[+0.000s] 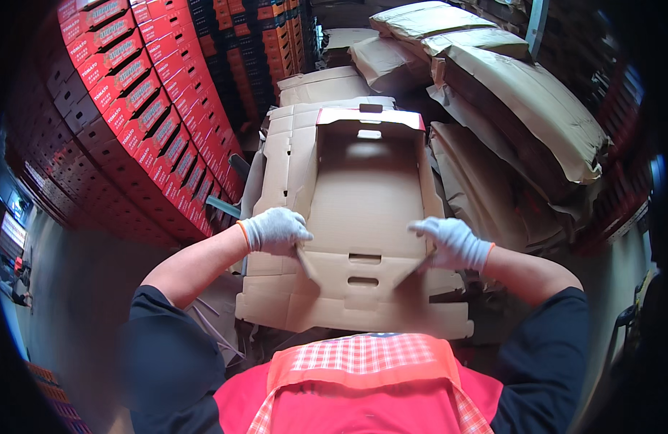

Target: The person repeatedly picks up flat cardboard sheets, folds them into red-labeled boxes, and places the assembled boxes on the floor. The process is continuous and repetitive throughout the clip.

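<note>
A brown cardboard box lies in front of me, partly folded. Its far wall and both side walls stand up, while the near panel with two slots lies flat toward me. My left hand, in a grey-white glove with an orange cuff, closes on the box's near left corner, where a small flap tilts inward. At the near right corner my right hand, gloved alike, grips the wall beside the matching flap. Its fingers look slightly blurred. Under the box are flat cardboard blanks.
Tall stacks of red printed boxes rise at the left. Further back stand dark and orange crates. Large bundles wrapped in brown paper are piled at the right and far right. A light metal bar juts out near my left forearm.
</note>
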`<action>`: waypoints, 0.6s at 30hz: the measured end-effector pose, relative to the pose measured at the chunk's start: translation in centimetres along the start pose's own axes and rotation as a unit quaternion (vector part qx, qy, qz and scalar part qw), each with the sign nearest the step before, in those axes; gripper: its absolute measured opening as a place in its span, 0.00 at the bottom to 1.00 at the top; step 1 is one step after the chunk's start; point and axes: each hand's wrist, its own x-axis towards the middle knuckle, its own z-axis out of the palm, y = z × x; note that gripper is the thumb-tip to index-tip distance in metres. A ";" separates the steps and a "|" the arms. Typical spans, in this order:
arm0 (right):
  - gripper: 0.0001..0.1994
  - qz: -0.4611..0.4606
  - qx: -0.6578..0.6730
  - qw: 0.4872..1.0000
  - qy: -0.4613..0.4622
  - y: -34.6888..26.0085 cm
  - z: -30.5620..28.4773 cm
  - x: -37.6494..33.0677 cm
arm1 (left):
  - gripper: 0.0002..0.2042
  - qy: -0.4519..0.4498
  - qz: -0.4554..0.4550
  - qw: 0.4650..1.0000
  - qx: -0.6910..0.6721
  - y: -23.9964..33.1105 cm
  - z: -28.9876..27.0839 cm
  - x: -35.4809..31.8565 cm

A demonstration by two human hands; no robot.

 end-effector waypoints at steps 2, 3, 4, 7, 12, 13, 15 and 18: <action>0.37 0.069 0.060 0.982 0.165 1.9 -0.5 1.5 | 0.17 0.144 -0.086 0.980 -0.104 -0.9 -1.6 1.3; 0.35 0.071 0.063 0.965 0.246 2.7 -1.0 2.2 | 0.15 0.252 -0.104 0.947 -0.170 -1.2 -2.5 1.8; 0.32 0.088 0.070 0.954 0.279 3.2 -1.7 2.6 | 0.14 0.291 -0.153 0.931 -0.159 -1.4 -3.5 1.8; 0.25 0.093 0.071 0.966 0.232 2.4 -4.5 2.3 | 0.16 0.346 -0.156 0.920 -0.097 0.4 -5.8 1.0; 0.34 0.037 0.245 0.915 -0.319 -4.6 -8.1 -0.7 | 0.44 -0.135 -0.001 0.879 -0.457 9.1 -6.9 -4.1; 0.39 0.039 0.327 0.827 -0.456 -5.9 -8.3 -1.2 | 0.52 -0.232 0.012 0.829 -0.508 10.5 -7.0 -4.9; 0.43 -0.009 0.328 0.759 -0.562 -6.9 -8.2 -1.8 | 0.53 -0.357 -0.007 0.765 -0.537 11.1 -7.5 -6.3; 0.39 0.079 0.223 0.839 -0.490 -4.8 -7.2 -1.7 | 0.27 -0.298 -0.100 0.791 -0.525 8.5 -7.7 -7.6</action>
